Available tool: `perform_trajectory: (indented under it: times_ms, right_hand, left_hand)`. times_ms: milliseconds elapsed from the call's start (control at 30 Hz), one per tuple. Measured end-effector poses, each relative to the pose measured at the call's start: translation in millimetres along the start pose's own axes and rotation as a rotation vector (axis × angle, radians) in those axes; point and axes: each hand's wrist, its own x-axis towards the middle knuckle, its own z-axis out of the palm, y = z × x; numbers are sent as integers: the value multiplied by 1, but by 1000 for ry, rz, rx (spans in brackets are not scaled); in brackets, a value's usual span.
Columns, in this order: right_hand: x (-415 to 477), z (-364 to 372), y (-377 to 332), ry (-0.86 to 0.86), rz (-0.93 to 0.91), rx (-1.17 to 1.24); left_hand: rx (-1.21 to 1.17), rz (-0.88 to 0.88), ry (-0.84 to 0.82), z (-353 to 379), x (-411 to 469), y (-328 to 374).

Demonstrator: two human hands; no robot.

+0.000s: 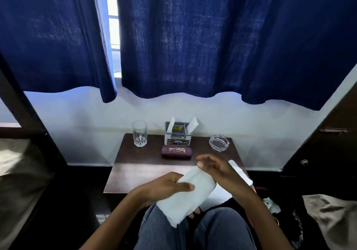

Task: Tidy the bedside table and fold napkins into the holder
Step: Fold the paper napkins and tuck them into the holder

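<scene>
Head view, items logged. Counter [146, 164]: glass [139, 133] far left; napkin holder [178, 133] far centre, two folded napkins upright in it; spectacle case [177, 152] just near of the holder; ashtray [219, 142] far right. Folded napkin [190, 191]: over my lap, near edge of counter, gripped by my left hand [164, 189]. Right hand [216, 167]: fingers spread open, touching the napkin's far end. Loose napkins [240, 171] at right, possibly several. Step: folding. Next, I judge: final crease, then slot into holder.
</scene>
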Motion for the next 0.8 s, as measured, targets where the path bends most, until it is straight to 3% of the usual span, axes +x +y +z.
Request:
perform_trajectory:
  times_ms: [133, 233, 367, 633, 800]
  right_hand:
    - [-2, 11, 6, 37, -47, -1]
    - [2, 12, 9, 162, -72, 61]
    - [3, 6, 8, 299, -106, 117]
    - [6, 0, 5, 642, -215, 97]
    - [11, 6, 13, 722, -218, 128]
  left_hand:
    - [21, 22, 27, 0, 1, 6]
    - [59, 36, 72, -2, 1, 7]
    - [-18, 49, 12, -9, -8, 10]
    - [-222, 131, 306, -23, -1, 18]
    - [-275, 247, 570, -19, 14, 14]
